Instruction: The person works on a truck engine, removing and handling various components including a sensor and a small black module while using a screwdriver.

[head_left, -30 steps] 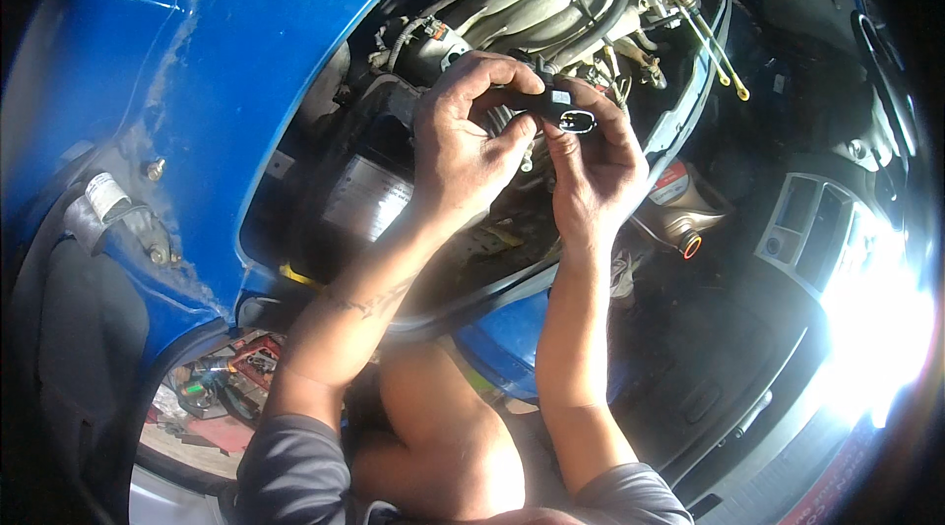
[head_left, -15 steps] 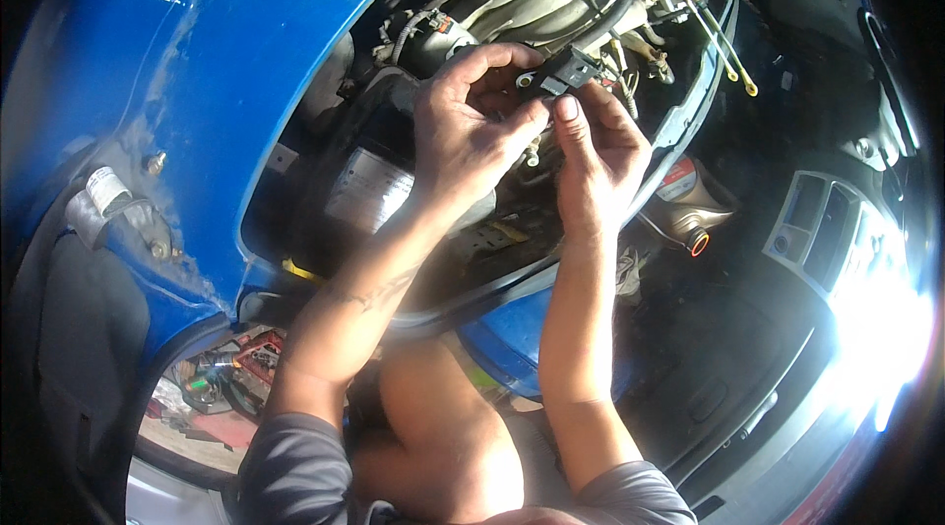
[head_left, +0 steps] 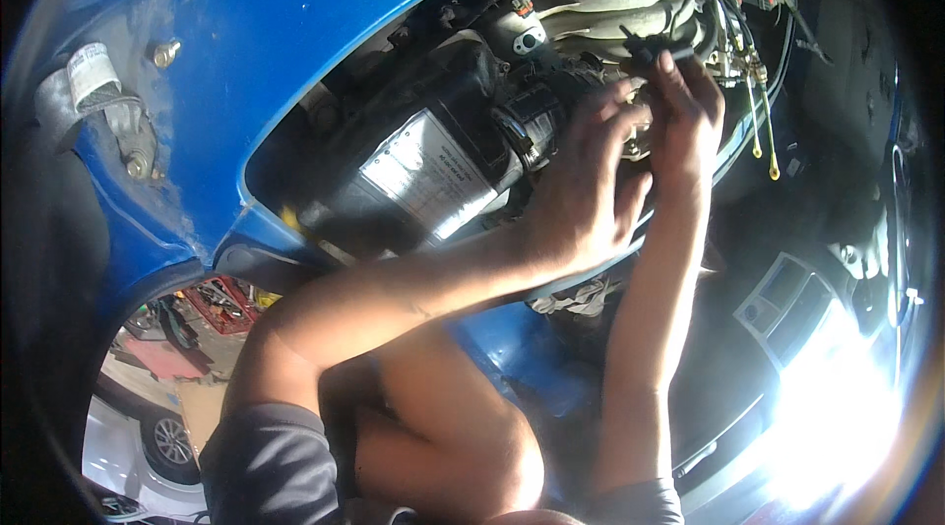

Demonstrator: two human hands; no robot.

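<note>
My right hand (head_left: pixel 684 107) is raised over the engine. Its thumb and fingers are closed round a small black plastic part (head_left: pixel 645 48), which looks like a sensor or connector; a thin prong sticks up from it. Just left of it and lower, my left hand (head_left: pixel 586 181) has its fingers apart and holds nothing I can see. Its fingertips come close to the right hand's wrist and palm. Behind the held part run the pale intake pipes (head_left: pixel 620 8) of the engine. Below them sits a black housing with a silver label (head_left: pixel 428 171).
The blue body panel (head_left: pixel 226 62) curves round the engine opening on the left. Two yellow-ended rods (head_left: pixel 765 146) hang at the right. A crumpled rag (head_left: pixel 576 299) lies by the lower edge. A red tray of tools (head_left: pixel 221 304) and a parked car's wheel (head_left: pixel 169 441) show lower left.
Both hands held the black part before; now my left hand has let go and dropped lower. My right hand has carried the part up and right, and the view has shifted.
</note>
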